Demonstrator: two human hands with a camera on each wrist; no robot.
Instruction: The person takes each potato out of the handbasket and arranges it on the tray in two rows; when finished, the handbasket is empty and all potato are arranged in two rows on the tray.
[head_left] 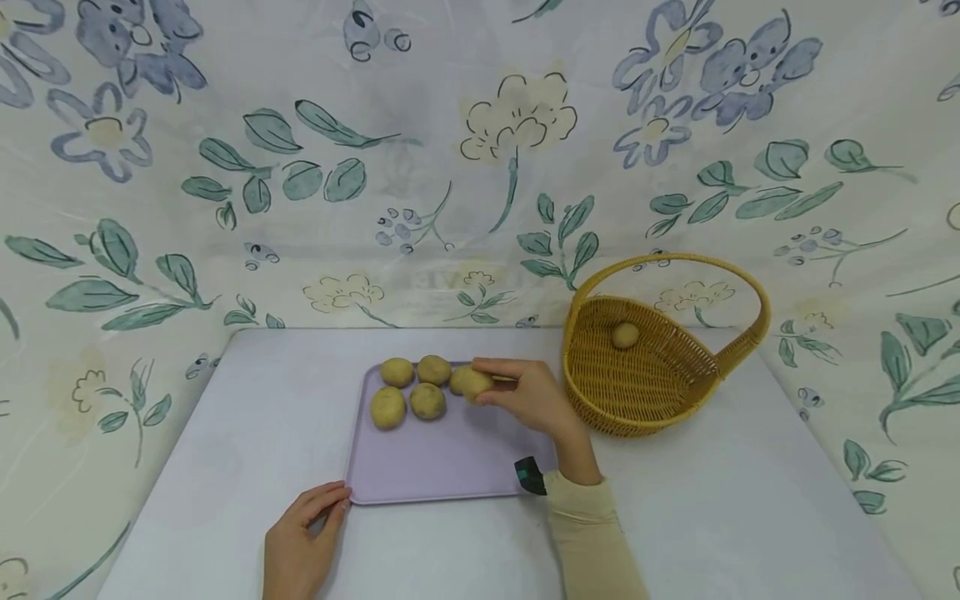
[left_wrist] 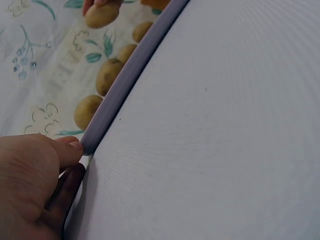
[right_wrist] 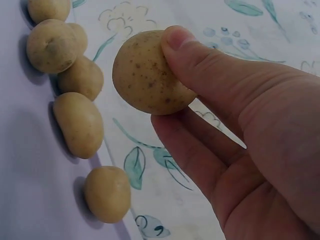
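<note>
A lilac tray [head_left: 450, 467] lies on the table with several potatoes [head_left: 427, 401] grouped at its far end. My right hand [head_left: 491, 385] pinches one potato [head_left: 469, 382] between thumb and fingers, just above the tray's far right part. The right wrist view shows this held potato [right_wrist: 147, 72] in my right hand [right_wrist: 175, 80], lifted clear of the other potatoes [right_wrist: 79, 122] on the tray [right_wrist: 20, 150]. My left hand [head_left: 333, 500] holds the tray's near left corner. In the left wrist view its thumb [left_wrist: 70, 150] sits against the tray rim [left_wrist: 130, 75].
A wicker basket [head_left: 675, 392] with a tall handle stands to the right of the tray, one potato [head_left: 625, 335] inside it. Flowered cloth walls [head_left: 480, 167] close in the table [head_left: 712, 517] at the back and both sides.
</note>
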